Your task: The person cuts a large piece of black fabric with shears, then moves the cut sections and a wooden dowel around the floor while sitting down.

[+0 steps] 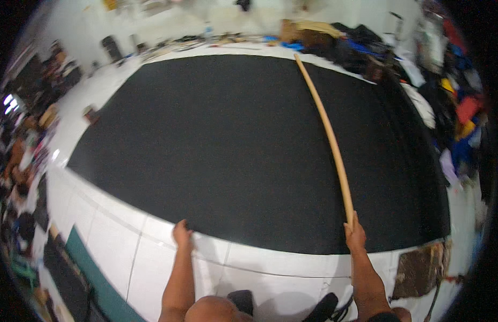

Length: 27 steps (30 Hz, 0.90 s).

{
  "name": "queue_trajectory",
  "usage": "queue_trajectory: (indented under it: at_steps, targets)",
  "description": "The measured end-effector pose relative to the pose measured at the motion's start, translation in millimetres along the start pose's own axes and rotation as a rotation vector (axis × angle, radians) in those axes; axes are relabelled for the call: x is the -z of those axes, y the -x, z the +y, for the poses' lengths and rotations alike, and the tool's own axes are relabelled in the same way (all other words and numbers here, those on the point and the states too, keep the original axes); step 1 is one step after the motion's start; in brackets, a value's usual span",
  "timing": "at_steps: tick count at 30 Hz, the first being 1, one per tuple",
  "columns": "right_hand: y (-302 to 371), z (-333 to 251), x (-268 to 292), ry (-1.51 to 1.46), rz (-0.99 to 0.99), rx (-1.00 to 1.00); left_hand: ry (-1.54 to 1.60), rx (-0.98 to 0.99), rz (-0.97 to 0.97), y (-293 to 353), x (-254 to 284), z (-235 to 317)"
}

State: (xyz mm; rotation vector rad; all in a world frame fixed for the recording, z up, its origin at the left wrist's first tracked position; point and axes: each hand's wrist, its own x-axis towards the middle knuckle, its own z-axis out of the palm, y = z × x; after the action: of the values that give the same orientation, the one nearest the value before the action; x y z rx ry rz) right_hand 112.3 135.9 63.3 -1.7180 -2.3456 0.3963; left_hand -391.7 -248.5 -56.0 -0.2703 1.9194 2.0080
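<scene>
A large sheet of black material (216,139) lies spread over the white floor in front of me. My right hand (356,236) is wrapped round the near end of a long tan pole (335,147). The pole runs away from me across the right part of the sheet to its far edge, and it looks curved in this view. At the near edge of the sheet, left of centre, is my left hand (183,235) with its fingers curled in. Blur hides whether the sheet's edge is between those fingers.
Heaped bags and cloths (361,48) line the far right wall. More piled goods (23,161) stand along the left. A brown board (419,271) lies by the near right corner, a green strip (98,276) at lower left. A small block (91,115) sits at the sheet's left edge.
</scene>
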Motion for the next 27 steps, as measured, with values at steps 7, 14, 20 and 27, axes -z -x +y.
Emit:
queue_trajectory:
  at_steps: [7,14,20,27]
  targets:
    - [47.2,-95.0,-47.9,0.255,-0.114,0.594,0.187,0.102,0.058,41.3,-12.6,24.3]
    - [122.1,-163.6,-80.4,0.123,-0.37,0.955,-0.276,0.194,-0.101,138.2,-14.5,13.7]
    - [178.1,-191.4,-79.3,0.049,-0.574,1.082,-0.411,-0.055,0.087,171.2,15.3,-29.1]
    - [93.9,-143.7,-65.9,0.052,-0.263,0.696,-0.948,-0.072,0.239,111.8,79.9,21.6]
